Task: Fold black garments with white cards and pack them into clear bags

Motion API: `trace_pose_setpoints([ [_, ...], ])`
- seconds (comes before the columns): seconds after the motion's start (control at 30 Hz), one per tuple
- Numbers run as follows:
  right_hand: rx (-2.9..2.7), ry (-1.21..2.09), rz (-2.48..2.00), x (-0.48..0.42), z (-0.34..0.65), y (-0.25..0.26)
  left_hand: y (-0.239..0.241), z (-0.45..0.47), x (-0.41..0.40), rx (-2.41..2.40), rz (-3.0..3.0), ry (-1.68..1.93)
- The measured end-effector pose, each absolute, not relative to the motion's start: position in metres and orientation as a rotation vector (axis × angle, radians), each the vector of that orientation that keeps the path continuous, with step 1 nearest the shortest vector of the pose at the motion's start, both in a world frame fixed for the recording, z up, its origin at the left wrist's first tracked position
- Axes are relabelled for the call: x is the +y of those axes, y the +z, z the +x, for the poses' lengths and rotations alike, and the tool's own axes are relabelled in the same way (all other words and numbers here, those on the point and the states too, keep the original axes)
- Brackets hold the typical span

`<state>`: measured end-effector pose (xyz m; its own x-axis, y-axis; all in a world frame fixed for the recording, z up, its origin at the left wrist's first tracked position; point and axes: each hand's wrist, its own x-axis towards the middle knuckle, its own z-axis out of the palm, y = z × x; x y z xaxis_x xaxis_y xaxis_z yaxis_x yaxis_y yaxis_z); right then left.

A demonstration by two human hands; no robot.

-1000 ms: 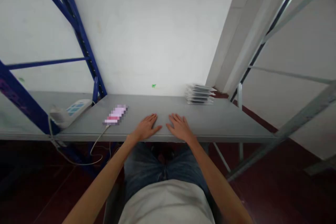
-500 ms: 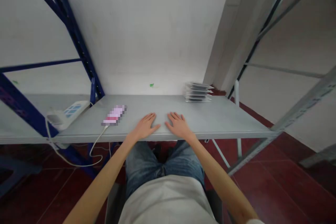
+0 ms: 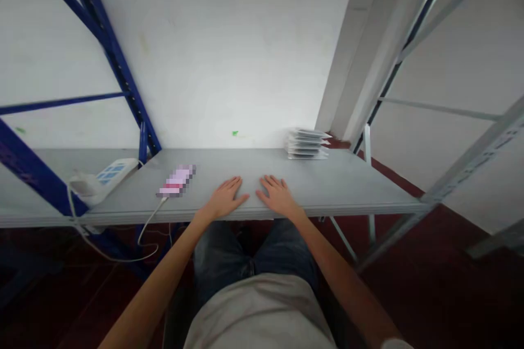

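Observation:
Palm down near the front edge of a grey tabletop, my left hand lies flat with its thumb stretched inward. My right hand mirrors it a short gap away, fingers spread on the same surface. Neither hand holds anything. Left of my left hand lies a phone, its screen pixelated, with a white charging cable plugged into its near end. Beyond my right hand, against the wall, stands a stack of thin, pale, flat pieces; what they are I cannot tell.
A white power strip with blue-marked sockets sits at the far left, its cable hanging over the table edge. Blue rack posts rise on the left and grey metal posts on the right. A white wall closes off the back.
Both hands stay in place on the tabletop. The view has shifted very slightly, and the lower part of the picture is darker while the wall looks brighter.

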<state>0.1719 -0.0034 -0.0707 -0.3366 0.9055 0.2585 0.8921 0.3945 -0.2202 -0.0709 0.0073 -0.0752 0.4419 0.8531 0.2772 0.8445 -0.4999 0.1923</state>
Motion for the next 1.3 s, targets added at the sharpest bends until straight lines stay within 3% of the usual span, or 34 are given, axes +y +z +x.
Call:
trace_pose_setpoints([
  [1.3, -2.322, 0.036, -1.564, -0.0015, 0.1709, -0.0724, -0.0740, -0.0707, 0.0062, 1.567, 2.639, 0.524],
])
